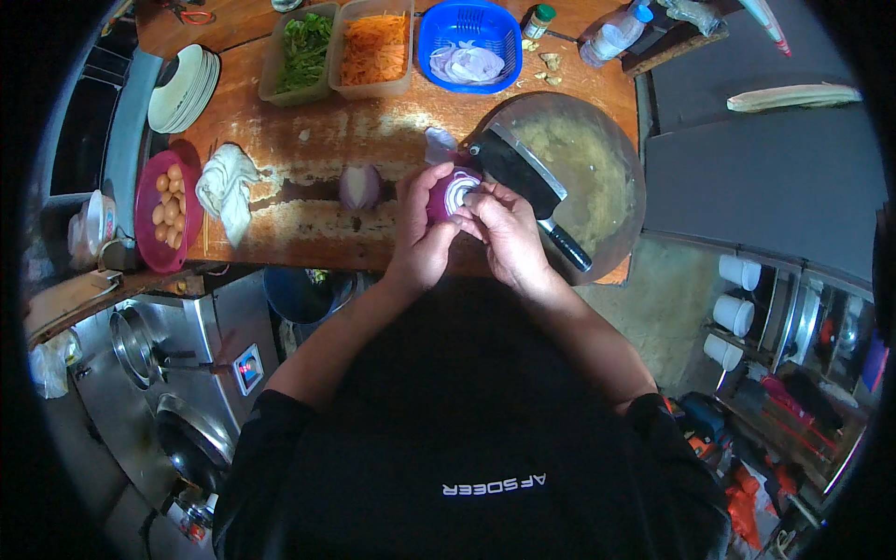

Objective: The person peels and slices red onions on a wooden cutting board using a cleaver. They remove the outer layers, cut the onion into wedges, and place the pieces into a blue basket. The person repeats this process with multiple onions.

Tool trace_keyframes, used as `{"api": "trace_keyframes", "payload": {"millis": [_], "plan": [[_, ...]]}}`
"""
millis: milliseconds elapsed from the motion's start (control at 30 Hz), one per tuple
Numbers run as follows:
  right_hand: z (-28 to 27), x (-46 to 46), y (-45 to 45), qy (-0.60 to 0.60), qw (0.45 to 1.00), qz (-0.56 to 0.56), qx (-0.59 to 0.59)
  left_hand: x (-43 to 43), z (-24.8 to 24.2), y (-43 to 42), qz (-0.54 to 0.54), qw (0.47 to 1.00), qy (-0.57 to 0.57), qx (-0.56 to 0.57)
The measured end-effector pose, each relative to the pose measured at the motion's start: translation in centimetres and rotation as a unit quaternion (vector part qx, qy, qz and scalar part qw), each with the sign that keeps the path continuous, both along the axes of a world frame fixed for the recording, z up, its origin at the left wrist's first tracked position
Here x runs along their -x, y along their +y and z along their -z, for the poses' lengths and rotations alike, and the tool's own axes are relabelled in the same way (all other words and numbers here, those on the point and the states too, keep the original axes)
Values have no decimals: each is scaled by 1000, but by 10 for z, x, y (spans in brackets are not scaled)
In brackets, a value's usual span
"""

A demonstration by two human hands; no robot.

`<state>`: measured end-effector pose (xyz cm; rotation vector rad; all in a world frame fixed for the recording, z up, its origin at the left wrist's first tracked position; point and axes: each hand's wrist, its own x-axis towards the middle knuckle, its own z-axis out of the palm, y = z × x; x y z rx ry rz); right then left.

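Observation:
Between my two hands is a cut red onion (458, 190), its white and purple rings facing up and to the right. My left hand (423, 231) grips it from the left, thumb below and fingers above. The fingers of my right hand (507, 227) pinch at the cut face. A cleaver (521, 168) with a dark blade and black handle lies on the round chopping block (595, 175), just right of my hands. A loose piece of purple onion skin (441, 145) lies above the held onion. Another onion piece (360, 187) rests on the wooden table to the left.
Along the back stand a tub of green vegetables (304, 52), a tub of shredded carrot (374, 50) and a blue basket (470, 84) of sliced onion. Left are a white cloth (227, 183), stacked plates (183, 91) and a pink basket (150, 245) of eggs. Ginger pieces (551, 61) lie behind the block.

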<state>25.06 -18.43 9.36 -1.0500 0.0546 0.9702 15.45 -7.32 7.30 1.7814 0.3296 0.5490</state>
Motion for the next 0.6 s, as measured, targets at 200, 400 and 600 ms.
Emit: {"api": "trace_keyframes", "payload": {"millis": [200,400,600], "plan": [[9,-9,-10,-3,1000,0,9,-11,7,-14,-29,999,-17,-8],[15,-18,-16,30,999,13,2,-22,7,-27,-28,982,-37,181],[28,-28,-20,35,999,11,-22,-31,13,-29,-43,987,-27,156]]}}
